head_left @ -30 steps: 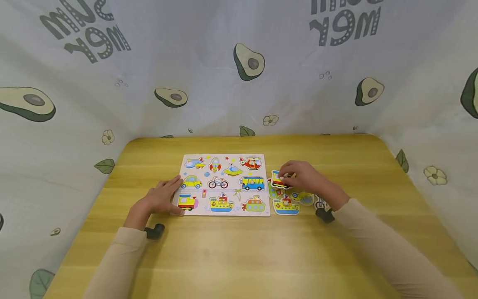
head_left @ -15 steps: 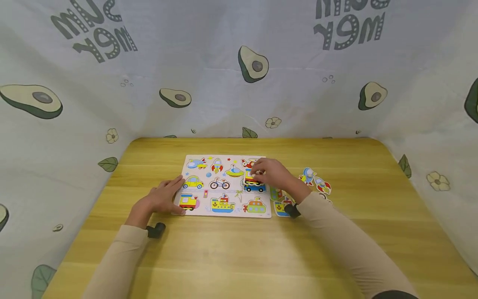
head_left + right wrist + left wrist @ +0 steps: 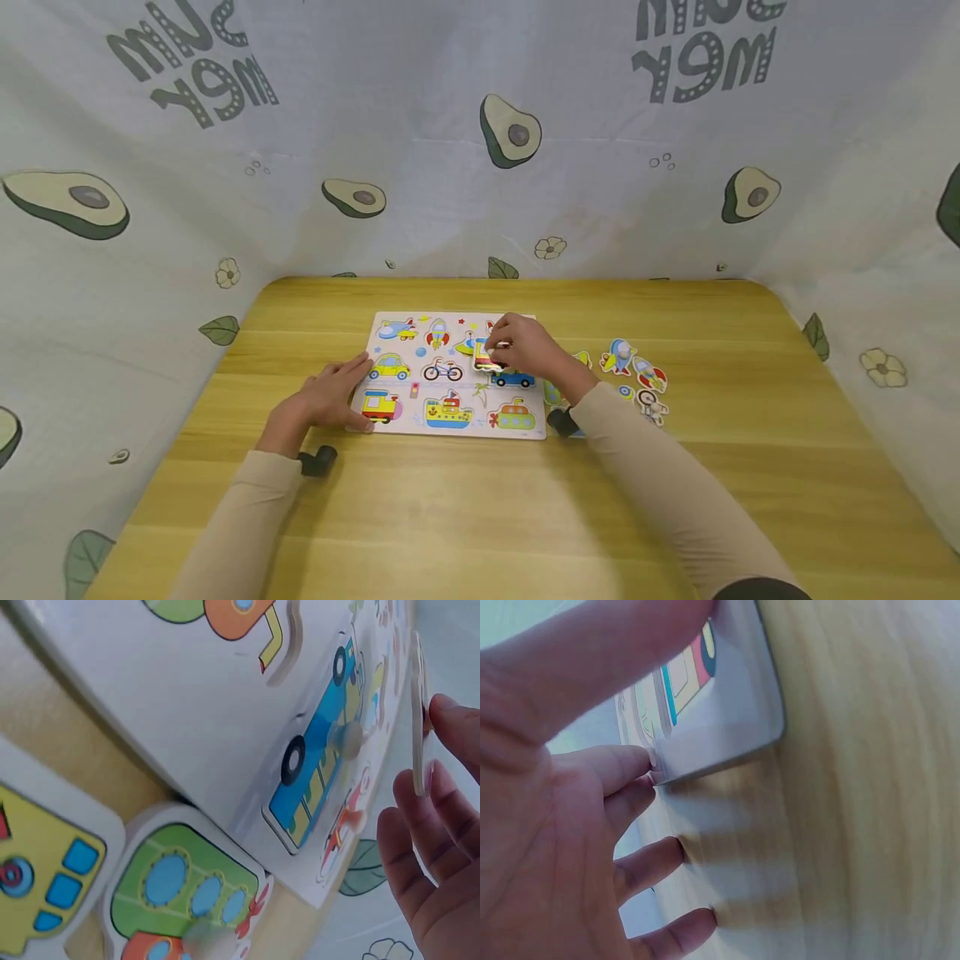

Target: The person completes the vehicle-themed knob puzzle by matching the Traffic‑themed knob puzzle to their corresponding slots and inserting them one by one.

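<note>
My right hand (image 3: pixel 525 346) pinches a train puzzle piece (image 3: pixel 483 357) above the right half of a wooden peg puzzle board (image 3: pixel 480 431). In the right wrist view the train piece (image 3: pixel 420 724) is edge-on between thumb and fingers, apart from the board. A knobbed bus piece (image 3: pixel 319 765) lies in the board below it, near a knobbed helicopter piece (image 3: pixel 346 829). My left hand (image 3: pixel 326 400) rests at the board's left edge, fingers spread. The left wrist view shows its thumb over the board (image 3: pixel 727 724) and other fingertips along the edge and table.
Right of the board lie loose pieces: an airplane (image 3: pixel 618 357), a rocket (image 3: pixel 649 376), a bicycle (image 3: pixel 652 407) and a submarine (image 3: pixel 187 877) beside a yellow ship (image 3: pixel 45 862). The right forearm partly covers them. A patterned curtain (image 3: pixel 435 225) hangs behind the wooden table (image 3: pixel 450 517).
My right hand has carried the train piece leftward from the loose pieces, over the bus, to above the board's right-centre. The left hand stays at the board's edge. The head view has shifted slightly.
</note>
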Motion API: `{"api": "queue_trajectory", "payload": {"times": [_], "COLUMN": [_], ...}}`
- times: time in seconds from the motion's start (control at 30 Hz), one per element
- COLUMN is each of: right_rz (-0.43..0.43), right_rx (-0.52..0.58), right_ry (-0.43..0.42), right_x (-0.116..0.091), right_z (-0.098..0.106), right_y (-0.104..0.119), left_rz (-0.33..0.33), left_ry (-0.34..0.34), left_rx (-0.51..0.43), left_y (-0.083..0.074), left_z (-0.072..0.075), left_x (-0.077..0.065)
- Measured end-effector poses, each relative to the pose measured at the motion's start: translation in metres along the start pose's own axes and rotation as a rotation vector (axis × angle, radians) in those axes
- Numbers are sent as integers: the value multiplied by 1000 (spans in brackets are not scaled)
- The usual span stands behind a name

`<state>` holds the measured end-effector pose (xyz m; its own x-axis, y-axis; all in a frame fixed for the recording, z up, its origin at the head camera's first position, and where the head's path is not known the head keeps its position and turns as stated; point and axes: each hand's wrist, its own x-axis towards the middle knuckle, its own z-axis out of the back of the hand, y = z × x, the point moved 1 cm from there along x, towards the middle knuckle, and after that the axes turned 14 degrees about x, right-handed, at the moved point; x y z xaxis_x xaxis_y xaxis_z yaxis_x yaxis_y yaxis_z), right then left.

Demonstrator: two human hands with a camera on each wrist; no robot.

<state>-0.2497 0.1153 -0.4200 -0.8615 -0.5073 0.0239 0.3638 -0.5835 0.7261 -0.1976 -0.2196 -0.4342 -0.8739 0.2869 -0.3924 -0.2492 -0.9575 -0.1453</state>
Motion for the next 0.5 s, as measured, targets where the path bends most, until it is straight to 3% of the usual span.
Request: {"api": "queue_trajectory", "payload": {"times": [0.2, 0.5], "right_rz": [-58, -51], "right_rx": [17, -1], "right_ry": [6, -25], "right_x": [2, 3], "right_z": [-6, -6], "right_y": [-3, -9], "left_rz": [11, -4], "left_ry": [6, 4], "left_rx": [9, 14], "left_y": [-3, -2], "left_z": [-1, 1], "left_x": [0, -1]}}
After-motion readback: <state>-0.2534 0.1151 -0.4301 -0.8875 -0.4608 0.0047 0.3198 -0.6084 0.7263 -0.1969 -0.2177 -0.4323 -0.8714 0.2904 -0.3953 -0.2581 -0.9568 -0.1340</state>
